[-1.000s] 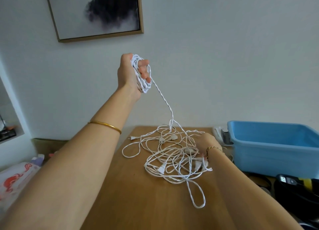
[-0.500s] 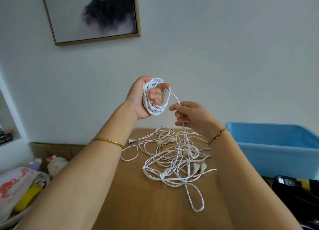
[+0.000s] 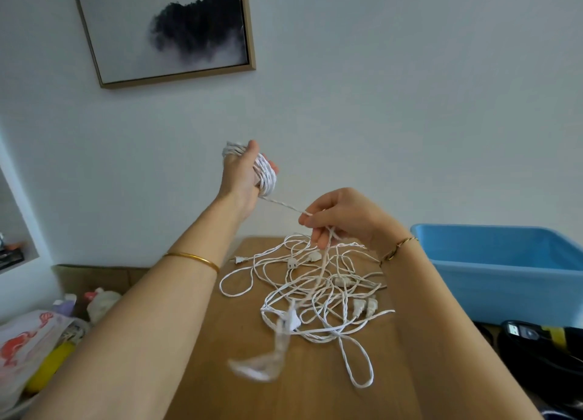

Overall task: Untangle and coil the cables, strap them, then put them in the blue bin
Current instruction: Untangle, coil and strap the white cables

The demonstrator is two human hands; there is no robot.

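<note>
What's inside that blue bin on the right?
Only bare inner walls show in the blue bin. Its near wall hides the floor, so anything lying low inside cannot be seen.

framed picture [image 3: 176, 31] on wall — wooden table [image 3: 239, 388], plastic bag [image 3: 28, 347] left.

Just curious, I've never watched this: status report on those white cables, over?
Left hand grips the coil, right hand pinches the strand leading from it. Tangle unsorted on the table. Nothing blocks the blue bin.
</note>
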